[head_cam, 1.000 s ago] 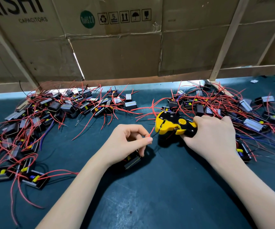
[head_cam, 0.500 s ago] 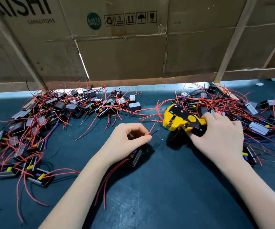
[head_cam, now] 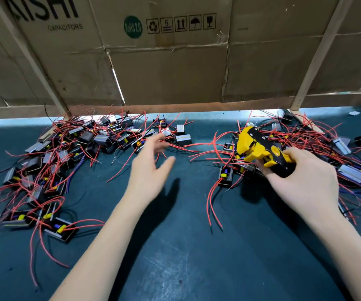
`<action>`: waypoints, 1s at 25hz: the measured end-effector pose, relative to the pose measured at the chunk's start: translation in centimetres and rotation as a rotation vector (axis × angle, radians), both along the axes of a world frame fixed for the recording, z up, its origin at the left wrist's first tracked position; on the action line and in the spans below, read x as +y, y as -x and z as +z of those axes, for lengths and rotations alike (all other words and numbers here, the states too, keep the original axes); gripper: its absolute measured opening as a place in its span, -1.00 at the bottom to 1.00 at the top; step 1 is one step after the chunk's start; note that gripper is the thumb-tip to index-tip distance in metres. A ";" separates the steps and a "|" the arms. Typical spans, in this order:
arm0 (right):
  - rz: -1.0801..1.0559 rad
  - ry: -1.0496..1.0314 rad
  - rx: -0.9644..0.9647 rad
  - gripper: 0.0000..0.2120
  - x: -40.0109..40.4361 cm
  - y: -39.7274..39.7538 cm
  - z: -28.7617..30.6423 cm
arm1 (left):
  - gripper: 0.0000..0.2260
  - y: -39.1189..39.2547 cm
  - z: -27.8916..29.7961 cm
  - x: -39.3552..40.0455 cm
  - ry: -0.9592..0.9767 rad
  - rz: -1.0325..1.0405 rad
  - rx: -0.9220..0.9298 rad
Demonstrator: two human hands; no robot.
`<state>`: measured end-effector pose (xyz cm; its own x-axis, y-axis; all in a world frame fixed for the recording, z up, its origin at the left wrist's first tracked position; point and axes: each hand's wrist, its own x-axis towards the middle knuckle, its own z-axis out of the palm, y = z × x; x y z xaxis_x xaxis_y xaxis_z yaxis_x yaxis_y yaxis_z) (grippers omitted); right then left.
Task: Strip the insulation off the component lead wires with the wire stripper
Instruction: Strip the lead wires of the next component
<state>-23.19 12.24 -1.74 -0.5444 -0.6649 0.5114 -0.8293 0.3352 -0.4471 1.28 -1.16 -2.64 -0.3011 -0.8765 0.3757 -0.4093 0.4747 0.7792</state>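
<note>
Head view:
Left hand: the left hand (head_cam: 151,170) hung over the surface (head_cam: 175,246) with fingers spread and blurred, holding nothing; its fingertips reached toward the near edge of the left heap.
Right hand: the right hand (head_cam: 303,181) was curled round the handles of the wire stripper (head_cam: 262,148), gripping them.
Wire stripper: yellow and black, its head tilted up and away from the person, over the inner edge of the right heap; whether it touched the wires beneath could not be told.
Left heap: a pile of black components with red lead wires (head_cam: 71,161) lay left of the wire stripper, spreading from the cardboard wall down toward the person along the left side.
Right heap: a second pile (head_cam: 331,153) lay under and beyond the wire stripper, running out to the right edge of the frame.
Single component: one component (head_cam: 225,177) sat just left of the wire stripper, at the heap's edge, its red leads (head_cam: 212,205) trailing toward the person.
Open room: bare dark green surface lay between the two heaps and in front of the wire stripper, under both forearms.
Far edge: a cardboard wall (head_cam: 175,72) with wooden slats (head_cam: 318,55) stood behind the wire stripper, a bright gap along its foot.
</note>
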 end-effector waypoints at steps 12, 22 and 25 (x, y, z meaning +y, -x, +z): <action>0.022 0.013 -0.006 -0.63 0.2 -0.2 0.1 | -0.91 -5.6 -0.9 -4.1 -0.078 0.493 -0.240; 0.038 -0.011 -0.022 -0.64 0.2 0.0 -0.1 | -0.87 -5.2 3.1 -1.0 -0.162 -0.439 0.063; 0.037 -0.023 -0.022 -0.65 0.3 0.1 0.0 | -0.93 -4.6 2.8 -0.6 -0.211 -0.469 -0.252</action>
<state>-23.30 12.50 -1.78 -0.5301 -0.6961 0.4842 -0.8315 0.3150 -0.4575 5.90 -1.73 0.11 -0.7335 -0.6757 0.0734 -0.3777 0.4949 0.7826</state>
